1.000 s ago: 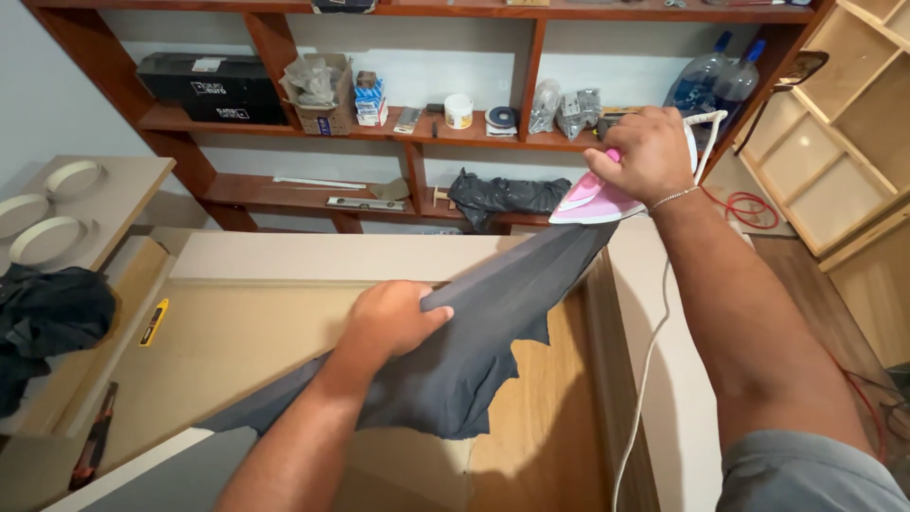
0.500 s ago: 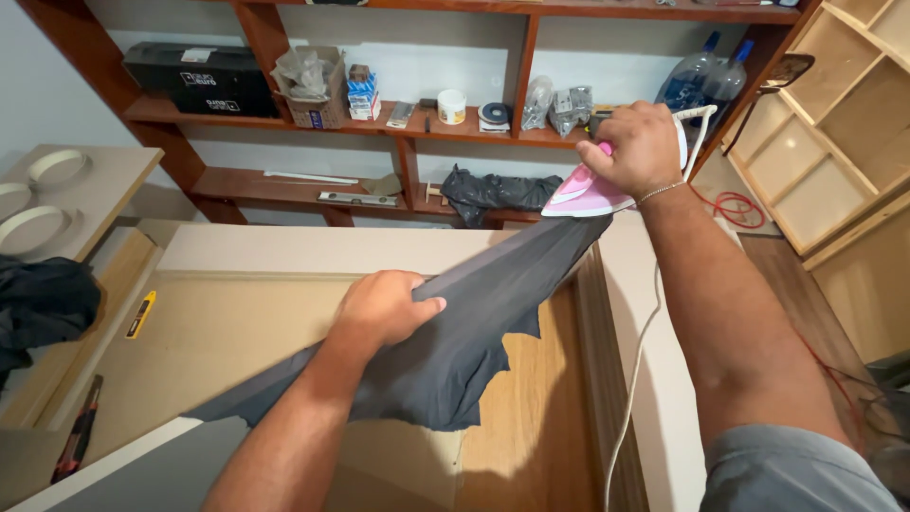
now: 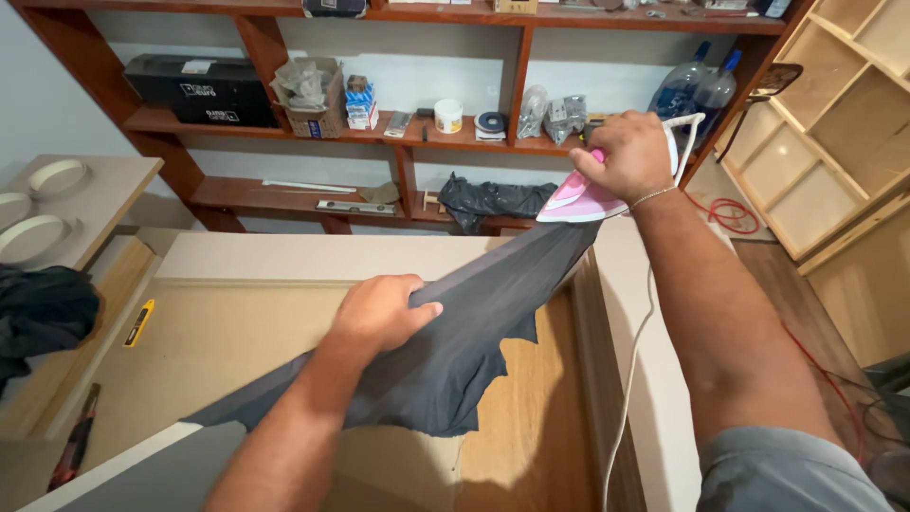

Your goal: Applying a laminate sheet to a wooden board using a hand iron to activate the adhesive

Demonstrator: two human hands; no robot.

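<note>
**A:** Where was the cloth?

**B:** The dark grey cloth (image 3: 455, 351) was lifted off the counter (image 3: 237, 332) and stretched on a slant from lower left to upper right; its near edge hung ragged over the wooden strip of the counter; its far end ran up under the pink iron (image 3: 578, 197).

**A:** And the hands?

**B:** The left hand (image 3: 379, 313) was closed on the cloth near its middle, fingers curled over the upper edge, thumb pointing right; the grip was tight, with the fabric bunched in it. The right hand (image 3: 630, 152) was wrapped fully round the iron's handle; the iron's tip pointed left and its sole touched the raised end of the cloth.

**A:** Anything trailing from the iron?

**B:** A white cord (image 3: 630, 379) dropped from it, down along the right forearm and over the pale right edge of the counter.

**A:** What lay around?

**B:** A yellow utility knife (image 3: 138, 322) sat on the counter's left side, well apart from the cloth; a dark heap of fabric (image 3: 43, 313) lay further left. Behind stood a reddish wooden shelf (image 3: 284, 190); it carried a black case (image 3: 204, 90), a small white tub (image 3: 448, 116), a black bag (image 3: 488, 199) and two blue bottles (image 3: 692, 90); a red cable (image 3: 730, 210) coiled on the floor to the right.
</note>
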